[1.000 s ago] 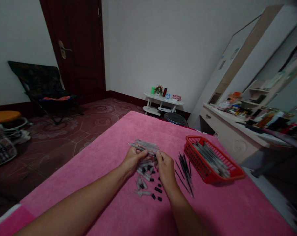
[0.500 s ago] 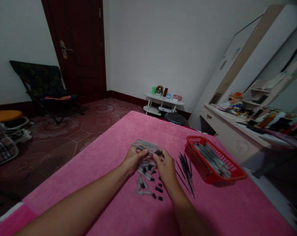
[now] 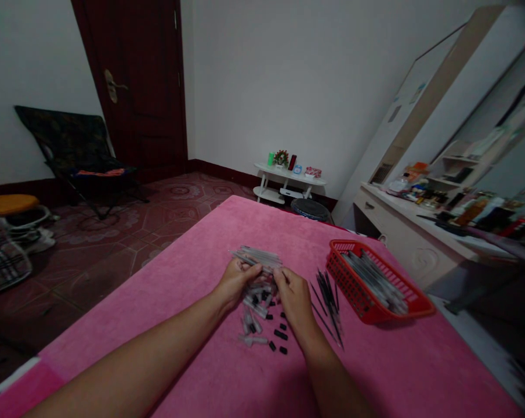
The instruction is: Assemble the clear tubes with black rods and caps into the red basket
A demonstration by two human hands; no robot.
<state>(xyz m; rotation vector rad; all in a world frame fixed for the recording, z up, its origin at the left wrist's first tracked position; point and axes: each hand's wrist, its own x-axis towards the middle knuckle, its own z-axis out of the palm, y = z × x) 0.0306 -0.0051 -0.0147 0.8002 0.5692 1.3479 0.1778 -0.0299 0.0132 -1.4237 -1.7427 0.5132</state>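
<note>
Fingers closed, my left hand [image 3: 237, 283] pinches a slim clear pen barrel [image 3: 265, 268] held level above the pink cloth. My right hand [image 3: 294, 293] is closed at the right end of the same barrel, its thumb and fingers covering the tip. Just beyond both hands lies a row of clear pen barrels [image 3: 260, 253]. Below the fingers, clear caps [image 3: 257, 310] are scattered in a loose pile, partly hidden by the hands. Several small black plugs [image 3: 281, 335] lie beside them.
Thin black refills [image 3: 329, 299] lie to the right of my right hand. A red plastic basket [image 3: 362, 316] filled with pens [image 3: 375, 281] stands farther right. Pink cloth [image 3: 192, 360] covers the table. A dressing table [image 3: 412, 232] borders the right side.
A dark piece at my right fingertips is no longer visible. My right fingers have shifted slightly at the barrel's end. My left hand stays almost in place.
</note>
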